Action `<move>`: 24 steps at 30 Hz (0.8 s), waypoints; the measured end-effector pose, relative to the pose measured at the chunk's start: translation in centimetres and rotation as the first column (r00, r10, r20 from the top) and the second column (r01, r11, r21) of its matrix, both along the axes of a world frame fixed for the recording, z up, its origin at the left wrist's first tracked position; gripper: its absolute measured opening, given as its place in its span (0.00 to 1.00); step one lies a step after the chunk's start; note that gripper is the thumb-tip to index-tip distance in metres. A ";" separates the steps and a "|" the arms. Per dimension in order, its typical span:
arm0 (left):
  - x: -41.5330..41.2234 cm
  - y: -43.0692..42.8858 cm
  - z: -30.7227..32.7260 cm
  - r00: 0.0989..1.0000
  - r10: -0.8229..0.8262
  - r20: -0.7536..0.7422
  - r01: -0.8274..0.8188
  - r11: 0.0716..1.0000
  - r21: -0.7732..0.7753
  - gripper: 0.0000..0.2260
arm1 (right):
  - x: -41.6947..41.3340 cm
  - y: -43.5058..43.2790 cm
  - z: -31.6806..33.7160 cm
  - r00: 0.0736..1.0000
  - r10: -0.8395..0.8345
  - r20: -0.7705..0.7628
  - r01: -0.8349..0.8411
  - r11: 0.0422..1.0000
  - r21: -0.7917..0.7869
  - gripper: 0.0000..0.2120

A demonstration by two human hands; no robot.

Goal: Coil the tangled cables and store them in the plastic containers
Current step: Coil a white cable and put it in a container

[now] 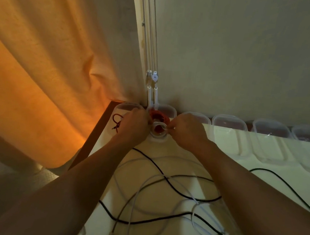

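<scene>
Well, both hands meet over the second plastic container (170, 109) from the table's far-left corner. The left hand (134, 125) curls its fingers round the nine o'clock side of a small white coil (159, 126), and the right hand (187, 130) pinches its three o'clock side. A red cable (158, 116) lies beneath the coil. Tangled cables (196, 202), black and white, sprawl at six o'clock on the table (166, 148)
</scene>
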State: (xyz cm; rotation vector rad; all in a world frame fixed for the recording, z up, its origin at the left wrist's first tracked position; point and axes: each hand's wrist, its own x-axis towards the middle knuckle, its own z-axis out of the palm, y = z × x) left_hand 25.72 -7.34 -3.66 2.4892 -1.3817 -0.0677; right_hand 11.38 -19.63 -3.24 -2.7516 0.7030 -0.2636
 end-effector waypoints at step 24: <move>-3.5 4.7 3.1 0.997 -0.066 -0.041 0.063 0.996 -0.055 0.11 | -5.4 1.9 2.9 0.998 -0.020 0.053 0.005 0.966 0.259 0.10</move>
